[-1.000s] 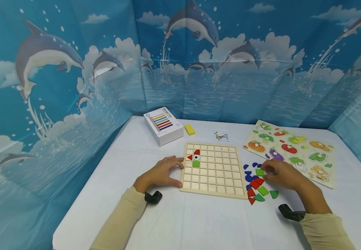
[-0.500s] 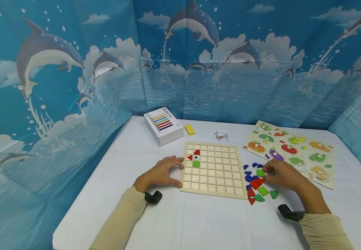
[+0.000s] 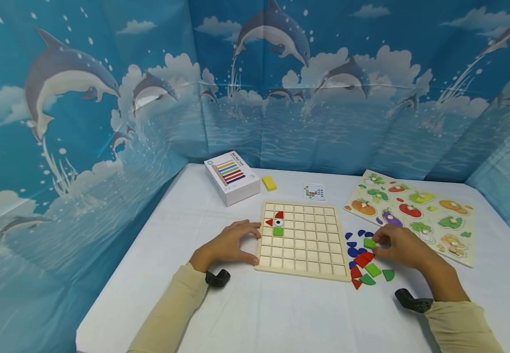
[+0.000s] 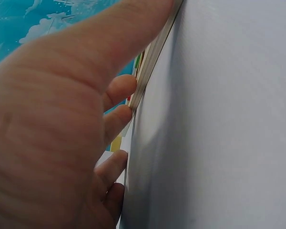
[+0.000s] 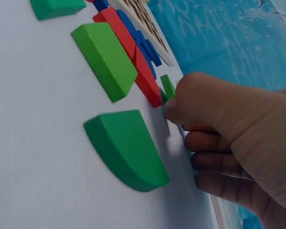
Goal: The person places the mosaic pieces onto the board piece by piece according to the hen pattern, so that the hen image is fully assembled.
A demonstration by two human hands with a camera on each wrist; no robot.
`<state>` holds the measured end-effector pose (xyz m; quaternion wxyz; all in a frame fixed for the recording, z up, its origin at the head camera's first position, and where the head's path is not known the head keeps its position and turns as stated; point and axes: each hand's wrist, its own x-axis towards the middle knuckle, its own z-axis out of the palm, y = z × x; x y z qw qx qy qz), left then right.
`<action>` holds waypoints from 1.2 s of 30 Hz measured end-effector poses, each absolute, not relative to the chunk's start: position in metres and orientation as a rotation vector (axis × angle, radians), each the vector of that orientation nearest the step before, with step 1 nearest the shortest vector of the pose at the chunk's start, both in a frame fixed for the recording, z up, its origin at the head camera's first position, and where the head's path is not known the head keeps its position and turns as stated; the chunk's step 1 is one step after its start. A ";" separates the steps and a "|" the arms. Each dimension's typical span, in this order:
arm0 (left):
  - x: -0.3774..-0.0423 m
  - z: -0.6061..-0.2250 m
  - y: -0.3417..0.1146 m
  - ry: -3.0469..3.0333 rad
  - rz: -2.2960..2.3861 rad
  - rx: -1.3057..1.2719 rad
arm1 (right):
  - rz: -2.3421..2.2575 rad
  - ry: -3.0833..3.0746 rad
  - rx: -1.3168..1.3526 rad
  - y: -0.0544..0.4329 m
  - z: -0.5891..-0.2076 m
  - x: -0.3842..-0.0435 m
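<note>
My left hand (image 3: 230,243) rests at the left edge of a wooden grid board (image 3: 306,240), thumb and fingers spread and touching its side. On the board sit a red quarter-round piece (image 3: 279,214), a red triangle (image 3: 269,222), a round eye piece (image 3: 278,222) and a green square (image 3: 278,231). Right of the board, my right hand (image 3: 398,246) pinches a green square block (image 3: 369,243) between thumb and fingers. The right wrist view shows only a slim part of that green square block (image 5: 168,86) at the thumb tip.
Loose blue pieces (image 3: 352,252), red pieces (image 3: 363,259) and a dark green quarter-round (image 3: 388,275) lie near my right hand. Behind are a white box (image 3: 242,189), a yellow block (image 3: 269,183), a pattern card (image 3: 314,191) and a vegetable puzzle board (image 3: 431,211).
The green square block has tilted and shifted slightly in the right hand's pinch. The left hand keeps its place at the board's edge.
</note>
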<state>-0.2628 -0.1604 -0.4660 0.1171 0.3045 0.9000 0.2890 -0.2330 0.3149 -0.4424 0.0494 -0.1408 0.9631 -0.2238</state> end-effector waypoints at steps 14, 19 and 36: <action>-0.264 -0.467 -0.160 2.644 0.849 0.873 | -0.706 2.987 -0.475 0.295 -0.434 -0.246; -0.264 -0.468 -0.161 2.642 0.857 0.872 | -0.717 2.972 -0.547 0.275 -0.427 -0.255; -0.262 -0.466 -0.160 2.637 0.856 0.868 | -0.786 2.801 -0.976 0.180 -0.423 -0.295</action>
